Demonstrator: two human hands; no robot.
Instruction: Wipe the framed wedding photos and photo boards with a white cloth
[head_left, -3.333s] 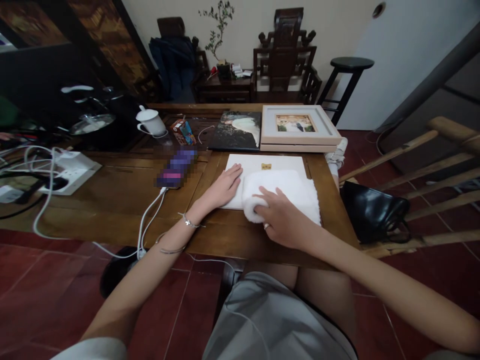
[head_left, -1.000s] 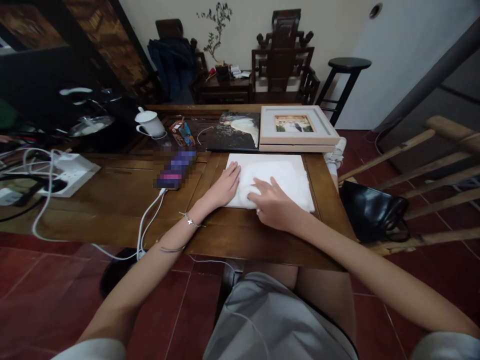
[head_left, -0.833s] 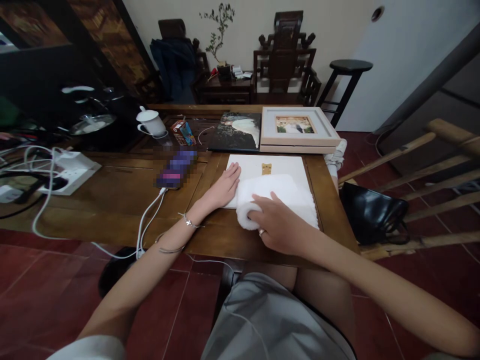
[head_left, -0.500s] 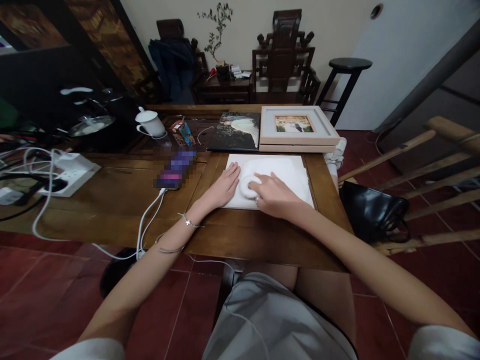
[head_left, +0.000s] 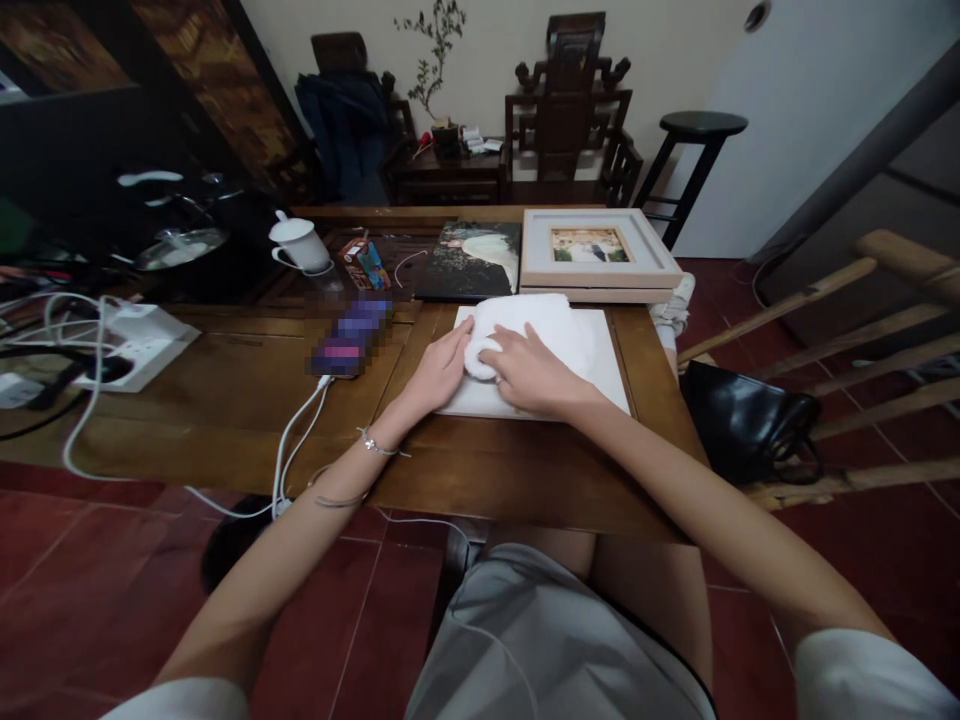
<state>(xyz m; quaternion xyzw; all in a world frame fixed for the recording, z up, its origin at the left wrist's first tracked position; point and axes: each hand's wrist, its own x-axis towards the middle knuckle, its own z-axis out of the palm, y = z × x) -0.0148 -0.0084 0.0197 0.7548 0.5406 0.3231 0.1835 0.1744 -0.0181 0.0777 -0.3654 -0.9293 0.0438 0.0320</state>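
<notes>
On the wooden table a flat white board (head_left: 613, 378) lies in front of me. A fluffy white cloth (head_left: 551, 312) is bunched up on it, reaching past the board's far edge. My right hand (head_left: 534, 370) presses down on the near side of the cloth, its fingers curled into a folded part. My left hand (head_left: 441, 365) lies at the board's left edge with its fingers stretched out, the tips beside the cloth. Part of the board is hidden under the cloth and hands.
Beyond the board lie a dark picture panel (head_left: 472, 262) and a framed picture (head_left: 652, 258). To the left are a phone (head_left: 351, 335) on a cable, a drink carton (head_left: 364, 262), a lidded white cup (head_left: 298, 245) and a power strip (head_left: 146, 350). A black bag (head_left: 750, 420) sits on the right.
My right hand and the cloth have shifted left and away from me over the board. The cloth is now more bunched up. My left hand has tilted onto its side slightly and moved a little left.
</notes>
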